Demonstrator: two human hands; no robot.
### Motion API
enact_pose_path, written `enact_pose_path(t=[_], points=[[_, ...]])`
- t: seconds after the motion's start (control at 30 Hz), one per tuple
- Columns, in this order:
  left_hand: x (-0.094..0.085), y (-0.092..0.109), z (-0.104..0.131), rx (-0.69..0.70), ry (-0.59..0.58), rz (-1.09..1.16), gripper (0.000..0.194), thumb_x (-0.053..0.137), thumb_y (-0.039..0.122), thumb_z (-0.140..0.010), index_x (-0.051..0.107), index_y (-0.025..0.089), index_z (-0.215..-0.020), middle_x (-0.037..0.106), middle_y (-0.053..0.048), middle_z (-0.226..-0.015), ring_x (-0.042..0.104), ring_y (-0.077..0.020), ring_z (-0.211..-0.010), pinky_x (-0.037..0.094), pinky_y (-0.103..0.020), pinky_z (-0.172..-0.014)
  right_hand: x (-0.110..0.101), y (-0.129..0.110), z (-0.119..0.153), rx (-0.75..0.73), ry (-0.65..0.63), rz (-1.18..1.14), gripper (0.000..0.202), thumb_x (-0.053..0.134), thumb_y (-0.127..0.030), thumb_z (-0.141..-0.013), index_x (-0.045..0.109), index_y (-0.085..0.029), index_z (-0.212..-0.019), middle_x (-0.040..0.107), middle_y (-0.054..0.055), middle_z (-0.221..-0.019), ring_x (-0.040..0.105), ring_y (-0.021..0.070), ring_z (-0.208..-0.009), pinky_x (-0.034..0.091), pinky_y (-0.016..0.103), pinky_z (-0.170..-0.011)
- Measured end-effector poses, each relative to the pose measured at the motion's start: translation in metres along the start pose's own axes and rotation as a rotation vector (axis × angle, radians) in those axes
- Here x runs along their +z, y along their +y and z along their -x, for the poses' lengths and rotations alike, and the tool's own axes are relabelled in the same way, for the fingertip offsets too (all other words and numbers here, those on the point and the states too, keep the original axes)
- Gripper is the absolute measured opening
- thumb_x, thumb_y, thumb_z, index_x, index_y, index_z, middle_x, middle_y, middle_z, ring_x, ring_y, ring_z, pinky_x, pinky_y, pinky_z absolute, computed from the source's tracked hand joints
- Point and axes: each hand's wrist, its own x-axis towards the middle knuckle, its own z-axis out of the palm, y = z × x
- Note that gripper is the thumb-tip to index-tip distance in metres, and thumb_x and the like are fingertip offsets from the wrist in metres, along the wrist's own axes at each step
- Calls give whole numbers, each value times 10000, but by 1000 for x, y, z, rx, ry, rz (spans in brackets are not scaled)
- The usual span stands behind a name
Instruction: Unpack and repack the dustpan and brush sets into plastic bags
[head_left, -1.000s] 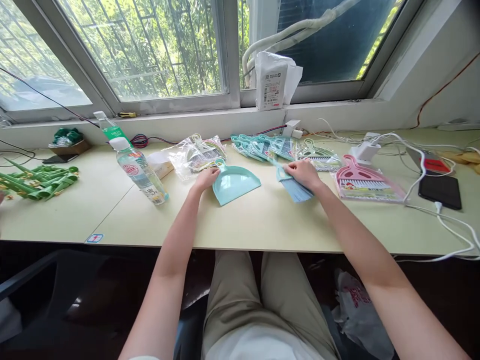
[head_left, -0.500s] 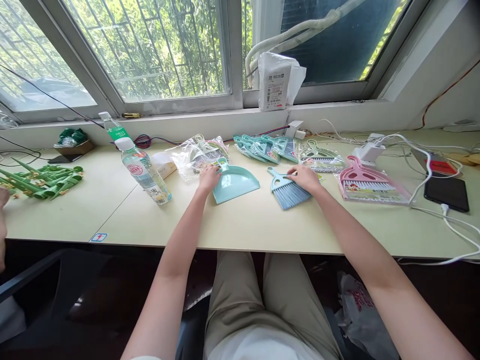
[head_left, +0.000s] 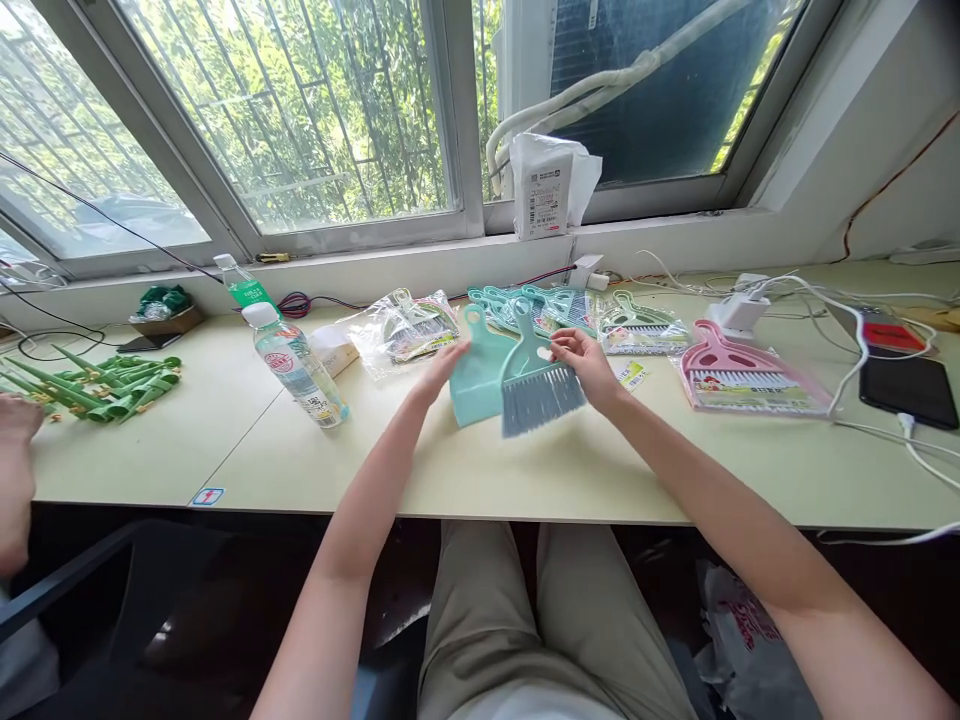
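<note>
In the head view a teal dustpan [head_left: 474, 385] stands tilted up, its handle loop toward the window. My left hand [head_left: 445, 368] is closed on its left edge, the fingertips partly hidden behind it. A small blue-green hand brush [head_left: 541, 398] with grey-blue bristles overlaps the dustpan's right part from the front. Fingers of my right hand [head_left: 588, 364] pinch the right side of the brush head. Just right of that hand lies a small yellow-green card [head_left: 631, 375] on the table.
Behind are several bagged teal brush sets [head_left: 559, 305] and another wrapped set [head_left: 409, 325]. Water bottles [head_left: 296, 370] stand left; a pink set [head_left: 750, 375], phone [head_left: 911, 390] and white cables lie right. Another person's hand [head_left: 16, 430] is near green stalks [head_left: 105, 385] at far left.
My right hand has lifted the brush and brought it left, over the dustpan. My left hand has tilted the dustpan up from lying flat. The card beside my right hand now shows more fully.
</note>
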Motion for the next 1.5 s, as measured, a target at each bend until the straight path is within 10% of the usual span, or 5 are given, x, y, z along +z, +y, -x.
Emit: enact_pose_path(t=[0.23,0.53,1.0,1.3,1.5], points=[[50,8,24,1,-317,-119,562,731,541,-718,632,160,-1118,664,-70,-1084,598,-212,-983,439,-302,-833,14,-10,19,-223,5,697,203,579,-404,-889,661,-219,-877,694,111,-995,543,322,-1108,362,526,-984],[49,19,30,-71,-365,-170,444,745,536,-670,518,173,-789,538,24,-751,505,-114,-704,347,-246,-639,2,-3,2,257,-449,62,541,750,-519,-682,714,-189,-1109,720,94,-1136,646,300,-1073,495,443,-951],[39,19,26,-144,-453,-103,463,726,552,-708,588,182,-950,635,-15,-866,576,-149,-785,403,-266,-704,20,4,9,350,-203,-58,463,834,-488,-609,758,-178,-946,760,74,-963,695,247,-911,544,367,-850],[-12,-9,3,-258,-277,-77,482,793,486,-663,697,181,-1024,692,-39,-892,631,-181,-832,446,-270,-711,-86,18,-26,107,-248,1224,415,692,-333,-776,691,-216,-1174,625,140,-1314,488,388,-1285,395,531,-1026],[-26,-15,-3,-327,-141,-47,479,841,359,-616,674,195,-1033,702,-35,-895,646,-162,-779,497,-277,-708,-130,42,-42,274,-565,1064,499,761,-395,-653,689,-185,-1100,691,113,-1126,650,278,-1009,492,333,-818]])
